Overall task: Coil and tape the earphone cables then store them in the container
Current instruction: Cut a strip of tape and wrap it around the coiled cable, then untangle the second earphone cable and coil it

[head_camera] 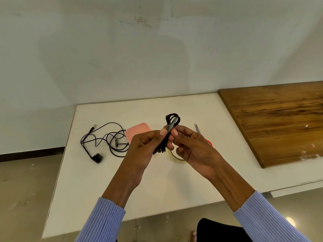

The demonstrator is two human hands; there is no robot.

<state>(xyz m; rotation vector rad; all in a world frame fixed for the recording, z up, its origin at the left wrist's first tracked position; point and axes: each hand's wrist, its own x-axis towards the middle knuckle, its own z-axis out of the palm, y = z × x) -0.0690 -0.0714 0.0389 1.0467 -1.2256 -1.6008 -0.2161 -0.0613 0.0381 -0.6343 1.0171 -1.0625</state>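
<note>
A coiled black earphone cable [172, 119] is held upright above the white table [97, 180], its loops sticking out above my fingers. My left hand [145, 145] and my right hand [190, 145] both pinch the bundle at its middle, where a strip of clear tape shows. A second black earphone set [104, 140] lies loose and uncoiled on the table to the left. The pink container [138, 131] sits behind my left hand, partly hidden. A roll of clear tape [176, 157] lies under my right hand, mostly covered.
Scissors [197, 128] with a red handle lie on the table behind my right hand, largely hidden. A brown wooden board [279, 119] covers the table's right side. A pale wall stands right behind the table. Floor shows at the left and front.
</note>
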